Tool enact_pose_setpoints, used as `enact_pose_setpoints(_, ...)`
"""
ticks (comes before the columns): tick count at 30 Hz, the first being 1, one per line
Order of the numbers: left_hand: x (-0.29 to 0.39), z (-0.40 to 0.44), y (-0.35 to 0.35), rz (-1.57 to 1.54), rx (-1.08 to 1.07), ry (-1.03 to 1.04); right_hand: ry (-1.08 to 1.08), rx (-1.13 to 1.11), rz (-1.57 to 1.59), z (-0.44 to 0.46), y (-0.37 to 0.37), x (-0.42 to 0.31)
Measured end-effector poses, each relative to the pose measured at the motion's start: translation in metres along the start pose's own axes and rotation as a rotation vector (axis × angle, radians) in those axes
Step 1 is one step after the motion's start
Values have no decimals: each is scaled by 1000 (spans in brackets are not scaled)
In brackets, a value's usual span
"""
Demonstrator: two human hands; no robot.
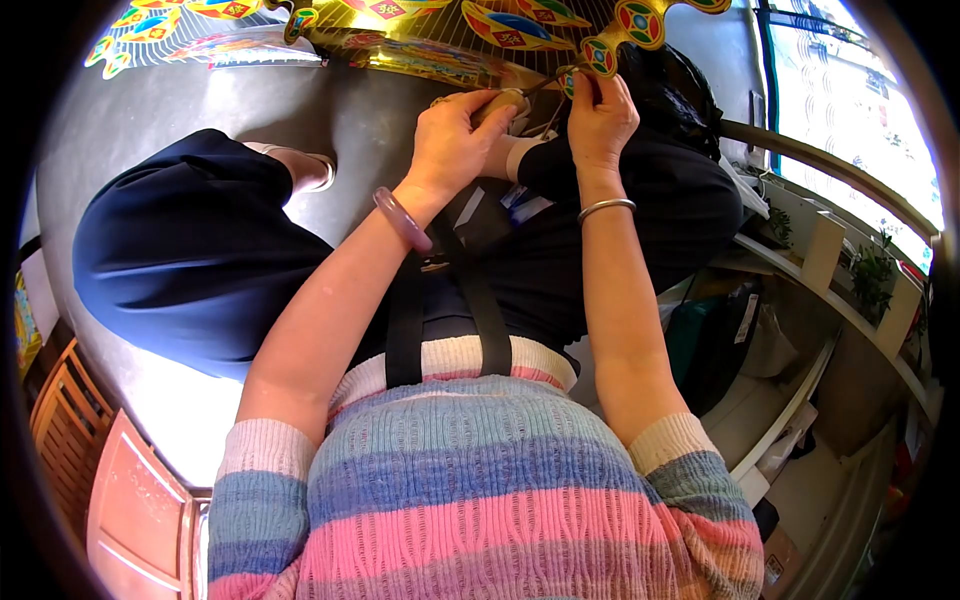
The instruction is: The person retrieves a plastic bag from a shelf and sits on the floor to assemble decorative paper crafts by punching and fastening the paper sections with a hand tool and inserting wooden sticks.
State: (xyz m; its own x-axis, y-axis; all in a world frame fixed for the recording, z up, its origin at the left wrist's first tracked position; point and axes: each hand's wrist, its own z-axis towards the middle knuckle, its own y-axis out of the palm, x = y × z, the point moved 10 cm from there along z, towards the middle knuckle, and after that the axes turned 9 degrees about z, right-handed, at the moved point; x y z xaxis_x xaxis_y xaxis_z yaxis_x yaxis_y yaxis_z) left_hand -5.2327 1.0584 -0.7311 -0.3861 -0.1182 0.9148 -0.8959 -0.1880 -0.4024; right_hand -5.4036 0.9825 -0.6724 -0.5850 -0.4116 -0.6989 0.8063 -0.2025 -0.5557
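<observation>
At the top of the head view hangs a shiny gold decoration (pixel 430 60) with red, blue and green patterns. My left hand (pixel 450 140), with a purple bangle (pixel 402 219) on its wrist, is closed round the rounded wooden handle (pixel 508 104) of a tool. From the handle a thin dark shaft points toward the decoration's lower right edge. My right hand (pixel 603 118), wearing a silver bangle (pixel 606 208), pinches a small round patterned tab (pixel 568 83) of the decoration. The tool's tip is too small to make out.
My bent legs in dark trousers (pixel 190 260) spread to both sides over the grey floor (pixel 110 150). A black plastic bag (pixel 680 100) is at the upper right. Shelving (pixel 800 262) with plants curves along the right. A wooden chair (pixel 70 420) stands at the lower left.
</observation>
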Motion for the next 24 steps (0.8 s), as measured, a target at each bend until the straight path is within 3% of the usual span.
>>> enact_pose_setpoints(3,-8,1,3,-67,-31,-94,11,-15,32,1,3,4)
enact_pose_setpoints(12,16,9,-11,209,46,98,27,-19,72,2,2,7)
enact_pose_setpoints(15,-19,6,10,-236,-81,-231,19,-11,85,2,2,5)
enact_pose_setpoints(18,21,8,-10,289,43,88,21,-5,74,1,1,4)
enact_pose_setpoints(21,26,8,-12,261,89,96,33,-4,70,2,-1,4)
enact_pose_setpoints(24,-20,3,18,-262,-74,-297,37,-6,58,3,-1,1)
